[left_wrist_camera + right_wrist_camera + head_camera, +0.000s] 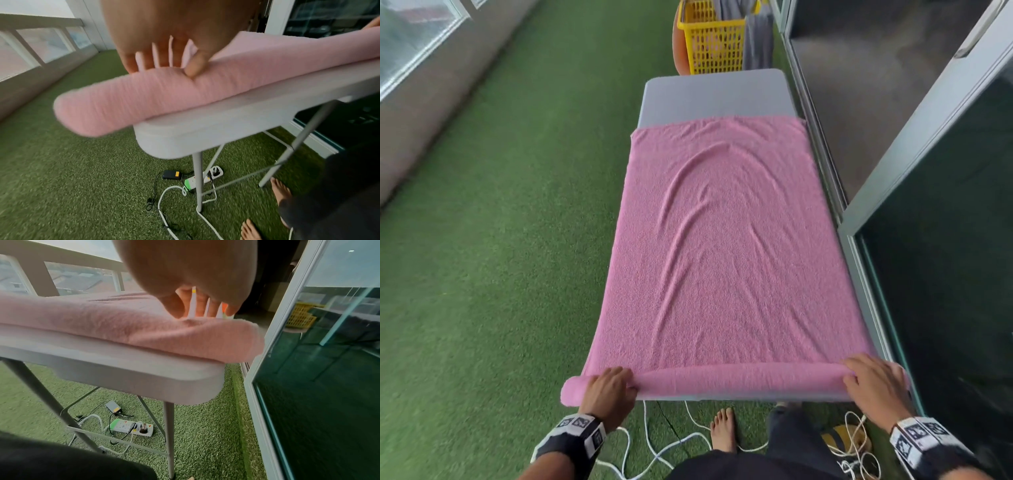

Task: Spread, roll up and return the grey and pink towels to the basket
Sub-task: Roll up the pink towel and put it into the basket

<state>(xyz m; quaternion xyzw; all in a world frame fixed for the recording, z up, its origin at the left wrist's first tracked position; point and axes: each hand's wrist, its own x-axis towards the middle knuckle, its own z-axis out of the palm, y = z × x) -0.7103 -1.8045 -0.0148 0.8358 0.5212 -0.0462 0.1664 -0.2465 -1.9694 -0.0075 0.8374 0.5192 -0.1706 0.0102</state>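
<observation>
At the near end of the worktop | pink towel lies flat, near edge rolled | left hand and right hand curl fingers over the roll | risk: left end hangs off the worktop, roll may go crooked | basket past the far end.

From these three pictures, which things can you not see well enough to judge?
- yellow basket: the top edge of the head view cuts it off, so its contents are unclear.
- grey towel: only a hanging part shows in the head view.
- left hand and right hand: their fingertips are hidden behind the roll of the pink towel.
- Both wrist views are blurred, and each palm blocks the table top.
</observation>
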